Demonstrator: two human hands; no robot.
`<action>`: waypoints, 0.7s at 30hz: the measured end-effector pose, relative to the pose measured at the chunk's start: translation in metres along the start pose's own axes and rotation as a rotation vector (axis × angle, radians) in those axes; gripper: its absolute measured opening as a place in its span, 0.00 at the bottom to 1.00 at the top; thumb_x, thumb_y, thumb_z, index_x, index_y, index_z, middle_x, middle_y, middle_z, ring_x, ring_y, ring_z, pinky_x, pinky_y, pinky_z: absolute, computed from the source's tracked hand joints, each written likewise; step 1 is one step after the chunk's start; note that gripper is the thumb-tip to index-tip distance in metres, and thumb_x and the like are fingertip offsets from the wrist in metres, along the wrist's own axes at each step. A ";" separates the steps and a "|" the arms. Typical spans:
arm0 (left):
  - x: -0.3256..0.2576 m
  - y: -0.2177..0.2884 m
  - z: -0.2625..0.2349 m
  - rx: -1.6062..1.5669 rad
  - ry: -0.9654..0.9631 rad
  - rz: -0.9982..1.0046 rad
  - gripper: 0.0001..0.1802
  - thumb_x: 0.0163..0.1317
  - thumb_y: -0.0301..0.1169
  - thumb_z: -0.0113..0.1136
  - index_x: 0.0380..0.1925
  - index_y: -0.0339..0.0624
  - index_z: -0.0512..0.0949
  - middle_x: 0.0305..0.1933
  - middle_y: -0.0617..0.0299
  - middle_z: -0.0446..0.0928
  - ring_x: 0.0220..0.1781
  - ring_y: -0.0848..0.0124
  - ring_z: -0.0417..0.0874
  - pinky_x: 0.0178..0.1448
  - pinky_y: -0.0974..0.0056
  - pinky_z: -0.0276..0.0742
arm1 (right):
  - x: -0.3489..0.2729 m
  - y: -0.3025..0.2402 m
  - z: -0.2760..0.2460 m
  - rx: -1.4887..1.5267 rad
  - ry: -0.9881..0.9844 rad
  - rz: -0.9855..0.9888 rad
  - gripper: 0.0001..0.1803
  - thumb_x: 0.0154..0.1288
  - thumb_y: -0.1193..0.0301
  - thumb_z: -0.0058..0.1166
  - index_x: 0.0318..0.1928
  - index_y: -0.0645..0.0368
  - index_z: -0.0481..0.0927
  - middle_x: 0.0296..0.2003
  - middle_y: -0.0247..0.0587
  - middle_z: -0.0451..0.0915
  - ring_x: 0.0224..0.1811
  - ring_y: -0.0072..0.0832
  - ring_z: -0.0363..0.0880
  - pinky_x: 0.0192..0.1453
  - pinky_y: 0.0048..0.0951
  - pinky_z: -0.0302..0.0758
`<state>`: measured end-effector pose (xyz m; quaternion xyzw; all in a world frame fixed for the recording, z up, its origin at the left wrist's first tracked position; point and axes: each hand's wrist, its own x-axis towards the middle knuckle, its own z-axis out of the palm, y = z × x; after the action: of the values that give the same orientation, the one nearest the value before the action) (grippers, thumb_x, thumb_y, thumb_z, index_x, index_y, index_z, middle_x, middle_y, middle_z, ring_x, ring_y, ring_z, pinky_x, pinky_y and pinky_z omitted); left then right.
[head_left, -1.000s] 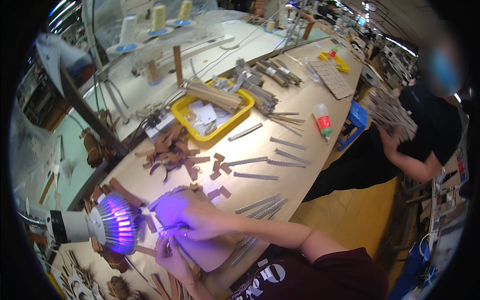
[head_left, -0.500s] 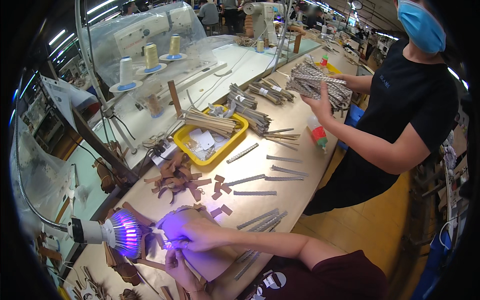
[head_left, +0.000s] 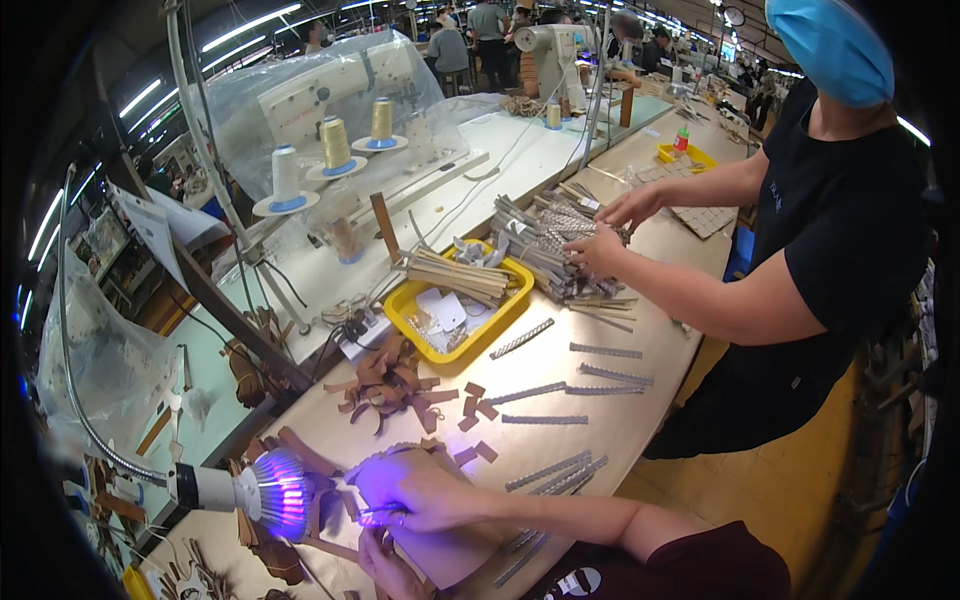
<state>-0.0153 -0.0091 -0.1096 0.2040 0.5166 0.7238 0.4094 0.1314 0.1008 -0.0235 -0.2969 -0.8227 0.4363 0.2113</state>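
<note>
One purple-lit lamp [head_left: 275, 495] is hanging at our left on a bendy metal neck, and we are judging that its head is being set low and turned sideways so that its glow is falling right on our fingertips. Just below it, a tied bundle of brown strips [head_left: 275, 560] is lying at the lamp's side, perhaps being bound so the lengths are staying together. Our left hand [head_left: 390, 570] is coming in from the lower edge with fingertips bunched narrowly under the light; we are not able to tell whether they are pinching anything. Just above them, our right hand [head_left: 435, 500] is closing around a slim dark item [head_left: 384, 511], pointing its end toward the lamp; glare is hiding its exact kind. A broad tan panel [head_left: 450, 556] is lying beneath our hands, seemingly serving as a rest. Beyond it, loose brown offcuts [head_left: 390, 385] are heaping on the surface [head_left: 530, 365], while a yellow tray [head_left: 440, 353] is gathering tags and pale strips, its walls likely keeping small pieces from scattering. Farther right, grey braided strips [head_left: 545, 420] are lying singly, probably being spread for easy picking. At the far side, a co-worker's two hands [head_left: 597, 250] are resting over a braided bundle [head_left: 565, 232], apparently steadying it.
</note>
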 end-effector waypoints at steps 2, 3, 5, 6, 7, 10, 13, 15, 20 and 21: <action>0.001 -0.001 -0.005 0.066 -0.046 -0.007 0.10 0.71 0.30 0.50 0.44 0.35 0.76 0.43 0.62 0.78 0.45 0.76 0.78 0.48 0.71 0.73 | -0.002 0.002 0.002 0.020 0.040 -0.031 0.12 0.60 0.62 0.53 0.34 0.58 0.79 0.27 0.51 0.79 0.33 0.49 0.79 0.37 0.47 0.72; 0.001 -0.002 -0.007 0.094 -0.062 -0.021 0.10 0.71 0.30 0.50 0.44 0.35 0.76 0.43 0.62 0.78 0.45 0.76 0.78 0.48 0.71 0.73 | -0.002 0.002 0.002 0.028 0.039 -0.034 0.11 0.60 0.63 0.53 0.34 0.58 0.79 0.27 0.51 0.79 0.33 0.49 0.79 0.37 0.47 0.73; 0.001 -0.002 -0.007 0.149 -0.087 -0.050 0.10 0.71 0.30 0.51 0.43 0.35 0.76 0.43 0.61 0.79 0.44 0.76 0.78 0.48 0.71 0.73 | -0.003 0.002 0.000 0.076 0.005 -0.014 0.11 0.59 0.63 0.53 0.34 0.58 0.79 0.28 0.52 0.80 0.34 0.50 0.79 0.38 0.48 0.73; 0.001 -0.001 -0.007 0.173 -0.097 -0.065 0.09 0.71 0.29 0.51 0.43 0.35 0.76 0.43 0.61 0.79 0.44 0.75 0.78 0.48 0.71 0.73 | -0.004 0.003 -0.002 0.083 0.020 -0.024 0.11 0.59 0.63 0.53 0.35 0.58 0.79 0.29 0.52 0.80 0.34 0.50 0.79 0.38 0.48 0.73; 0.000 0.000 -0.006 0.197 -0.105 -0.074 0.09 0.70 0.29 0.51 0.43 0.35 0.76 0.43 0.61 0.79 0.44 0.75 0.78 0.47 0.71 0.73 | -0.004 0.002 -0.002 0.092 0.010 -0.012 0.12 0.59 0.63 0.53 0.36 0.57 0.79 0.29 0.52 0.80 0.35 0.50 0.79 0.39 0.48 0.73; 0.000 0.008 -0.005 0.271 -0.117 -0.080 0.09 0.70 0.29 0.52 0.43 0.35 0.76 0.42 0.61 0.79 0.44 0.75 0.78 0.47 0.71 0.73 | -0.006 0.003 -0.004 0.103 0.011 -0.019 0.12 0.58 0.63 0.53 0.38 0.56 0.79 0.31 0.52 0.81 0.36 0.50 0.80 0.39 0.49 0.73; 0.004 0.016 -0.005 0.345 -0.123 -0.077 0.08 0.69 0.28 0.52 0.42 0.35 0.76 0.42 0.61 0.79 0.43 0.75 0.78 0.47 0.71 0.74 | -0.007 0.004 -0.005 0.102 -0.012 -0.013 0.13 0.57 0.63 0.54 0.40 0.55 0.79 0.33 0.51 0.81 0.38 0.50 0.80 0.40 0.49 0.74; 0.007 0.020 -0.005 0.386 -0.123 -0.076 0.08 0.69 0.27 0.53 0.42 0.34 0.76 0.42 0.60 0.79 0.43 0.75 0.78 0.46 0.71 0.74 | -0.007 0.002 -0.007 0.104 -0.028 -0.012 0.13 0.57 0.63 0.54 0.40 0.55 0.79 0.34 0.51 0.81 0.39 0.50 0.80 0.41 0.49 0.75; 0.015 0.026 0.003 0.433 -0.120 -0.082 0.07 0.68 0.26 0.53 0.41 0.34 0.76 0.41 0.60 0.79 0.42 0.75 0.79 0.45 0.71 0.74 | -0.009 -0.003 -0.017 0.103 -0.046 -0.028 0.14 0.62 0.60 0.53 0.43 0.54 0.80 0.34 0.49 0.82 0.40 0.48 0.81 0.43 0.47 0.75; 0.015 0.027 0.005 0.442 -0.125 -0.081 0.07 0.68 0.26 0.54 0.41 0.34 0.76 0.41 0.60 0.79 0.41 0.75 0.79 0.45 0.71 0.74 | -0.013 -0.002 -0.018 0.122 0.001 -0.072 0.14 0.61 0.61 0.53 0.43 0.55 0.80 0.34 0.50 0.82 0.40 0.49 0.81 0.43 0.47 0.75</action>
<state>-0.0308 0.0023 -0.0850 0.3120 0.6441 0.5619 0.4148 0.1515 0.1021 -0.0136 -0.2541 -0.8047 0.4774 0.2450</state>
